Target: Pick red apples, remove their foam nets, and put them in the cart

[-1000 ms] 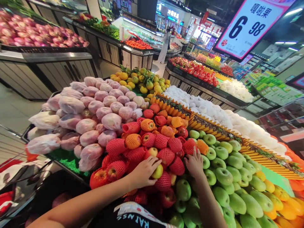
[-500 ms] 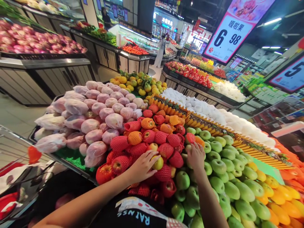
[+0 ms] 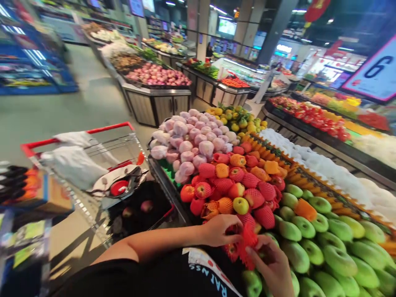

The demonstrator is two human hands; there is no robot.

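A red foam fruit net (image 3: 248,244) is stretched between my two hands, low in front of my body. My left hand (image 3: 221,231) pinches its left side, thumb and fingertips together. My right hand (image 3: 274,262) grips the other side with bent fingers. Whether any fruit is inside the net cannot be seen. Just beyond my left hand, a bare yellow-green apple (image 3: 240,205) lies on the heap of red apples (image 3: 221,185) in red and orange foam nets. Green apples (image 3: 305,227) are piled beside my right hand, with an orange foam piece (image 3: 305,209) on top.
A shopping cart (image 3: 77,136) stands at the left, holding a white cloth, a bag and a couple of reddish fruits. Film-wrapped pink fruit (image 3: 198,140) is heaped behind the apples. White-wrapped fruit (image 3: 297,148) lies at the right. Onions (image 3: 159,75) fill a farther stand.
The view has swung left, bringing the cart in. My left hand has left the yellow-green apple; both hands have come together near my body on the red foam net.
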